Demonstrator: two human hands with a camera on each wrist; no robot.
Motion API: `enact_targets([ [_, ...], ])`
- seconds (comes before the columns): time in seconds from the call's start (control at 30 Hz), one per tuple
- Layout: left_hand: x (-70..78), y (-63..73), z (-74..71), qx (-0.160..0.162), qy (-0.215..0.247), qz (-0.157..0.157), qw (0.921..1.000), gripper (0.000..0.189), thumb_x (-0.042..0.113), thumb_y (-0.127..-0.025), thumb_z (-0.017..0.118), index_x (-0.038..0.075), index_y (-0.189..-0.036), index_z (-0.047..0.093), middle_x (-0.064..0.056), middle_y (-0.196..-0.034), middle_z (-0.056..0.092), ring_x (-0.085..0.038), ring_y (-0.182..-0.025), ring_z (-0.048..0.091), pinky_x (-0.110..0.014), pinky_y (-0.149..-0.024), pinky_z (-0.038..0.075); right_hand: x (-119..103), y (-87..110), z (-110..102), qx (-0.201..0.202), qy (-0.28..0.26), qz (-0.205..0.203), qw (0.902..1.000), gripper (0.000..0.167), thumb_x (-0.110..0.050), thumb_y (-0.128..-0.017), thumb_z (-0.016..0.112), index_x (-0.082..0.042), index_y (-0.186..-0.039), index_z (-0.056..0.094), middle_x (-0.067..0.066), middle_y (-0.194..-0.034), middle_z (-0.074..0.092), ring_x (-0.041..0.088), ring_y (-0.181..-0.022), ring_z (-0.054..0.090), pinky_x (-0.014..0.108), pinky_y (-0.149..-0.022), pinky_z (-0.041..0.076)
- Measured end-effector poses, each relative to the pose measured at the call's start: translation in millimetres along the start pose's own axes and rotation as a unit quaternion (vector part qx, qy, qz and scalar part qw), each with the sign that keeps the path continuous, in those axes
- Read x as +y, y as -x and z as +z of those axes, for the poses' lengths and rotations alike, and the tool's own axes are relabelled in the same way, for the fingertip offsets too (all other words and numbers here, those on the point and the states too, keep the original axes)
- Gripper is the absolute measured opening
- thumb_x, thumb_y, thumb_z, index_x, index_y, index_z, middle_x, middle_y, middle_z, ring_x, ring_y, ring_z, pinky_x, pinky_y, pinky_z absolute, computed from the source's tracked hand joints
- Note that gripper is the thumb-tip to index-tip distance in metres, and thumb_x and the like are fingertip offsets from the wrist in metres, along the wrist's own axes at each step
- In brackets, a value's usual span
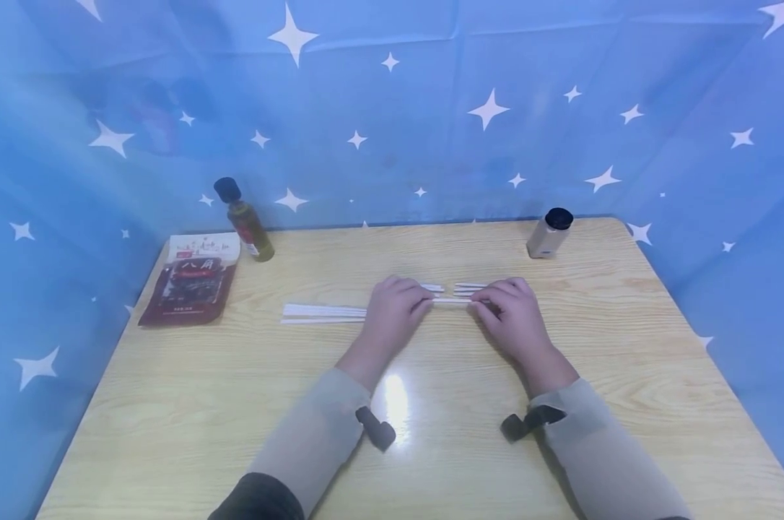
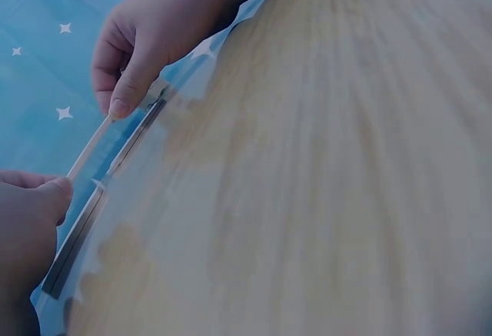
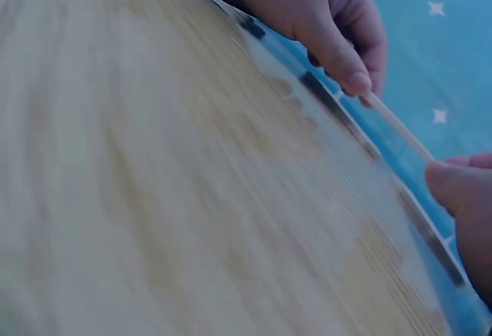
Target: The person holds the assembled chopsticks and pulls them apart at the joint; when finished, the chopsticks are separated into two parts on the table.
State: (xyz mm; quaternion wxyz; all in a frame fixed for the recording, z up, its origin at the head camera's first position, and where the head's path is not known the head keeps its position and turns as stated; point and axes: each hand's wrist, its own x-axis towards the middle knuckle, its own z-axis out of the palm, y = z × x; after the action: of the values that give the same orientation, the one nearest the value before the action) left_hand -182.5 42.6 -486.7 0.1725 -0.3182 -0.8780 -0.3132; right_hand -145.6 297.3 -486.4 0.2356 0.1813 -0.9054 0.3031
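Two large pale Chinese characters, 八角 (image 1: pixel 199 264), stand on the front of the dark red pouch (image 1: pixel 193 292) that lies at the table's (image 1: pixel 171 419) left edge, near its far left corner. The smaller writing on the pouch's white top band (image 1: pixel 223 243) is too small to read. So is the print on the red-and-white label (image 1: pixel 247 239) of the bottle (image 1: pixel 242 217) standing by the far edge, near that same corner.

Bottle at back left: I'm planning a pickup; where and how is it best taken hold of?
Likely by the slim body of the bottle, below its black cap, coming from the front right: it stands upright, with the brown packet close on its left and the starry curtain behind.
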Motion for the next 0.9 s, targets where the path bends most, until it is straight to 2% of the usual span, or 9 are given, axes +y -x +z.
enact_targets([
  [0.13, 2.3, -2.9, 4.2, 0.006, -0.008, 0.015, 0.9998, 0.01, 0.021, -0.099, 0.079, 0.017, -0.107, 0.083, 0.004, -0.106, 0.08, -0.018, -0.102, 0.066, -0.038, -0.099, 0.049, 3.9, 1.4, -2.5, 0.001, -0.005, 0.0, 1.0, 0.01, -0.007, -0.09, 0.086, -0.008, -0.098, 0.08, 0.009, -0.1, 0.078, 0.035, -0.102, 0.059, 0.051, -0.096, 0.041],
  [0.3, 3.1, -3.5, 3.3, 0.012, -0.02, 0.019, 0.9996, 0.011, 0.023, -0.097, 0.081, 0.017, -0.106, 0.084, 0.004, -0.105, 0.08, -0.018, -0.1, 0.066, -0.038, -0.096, 0.05, 5.4, 0.2, -2.5, -0.007, -0.008, 0.003, 0.9999, 0.01, -0.009, -0.09, 0.087, -0.008, -0.098, 0.081, 0.009, -0.1, 0.078, 0.034, -0.102, 0.059, 0.051, -0.096, 0.041],
  [0.6, 5.5, 0.4, -1.1, 0.005, -0.037, 0.003, 0.9993, 0.009, 0.026, -0.097, 0.081, 0.019, -0.103, 0.084, 0.004, -0.101, 0.08, -0.018, -0.097, 0.063, -0.039, -0.092, 0.05, 6.3, -0.9, -1.4, -0.031, -0.004, 0.011, 0.9994, 0.008, -0.01, -0.092, 0.086, -0.011, -0.098, 0.081, 0.007, -0.101, 0.078, 0.031, -0.103, 0.058, 0.051, -0.096, 0.041],
  [0.9, 3.5, 2.3, 2.1, 0.011, -0.024, -0.012, 0.9996, 0.009, 0.027, -0.096, 0.083, 0.02, -0.101, 0.085, 0.005, -0.102, 0.08, -0.019, -0.097, 0.063, -0.04, -0.088, 0.049, 7.9, 0.6, 0.3, -0.043, -0.02, 0.022, 0.9986, 0.008, -0.009, -0.092, 0.086, -0.011, -0.098, 0.081, 0.006, -0.099, 0.077, 0.028, -0.1, 0.055, 0.047, -0.092, 0.04],
])
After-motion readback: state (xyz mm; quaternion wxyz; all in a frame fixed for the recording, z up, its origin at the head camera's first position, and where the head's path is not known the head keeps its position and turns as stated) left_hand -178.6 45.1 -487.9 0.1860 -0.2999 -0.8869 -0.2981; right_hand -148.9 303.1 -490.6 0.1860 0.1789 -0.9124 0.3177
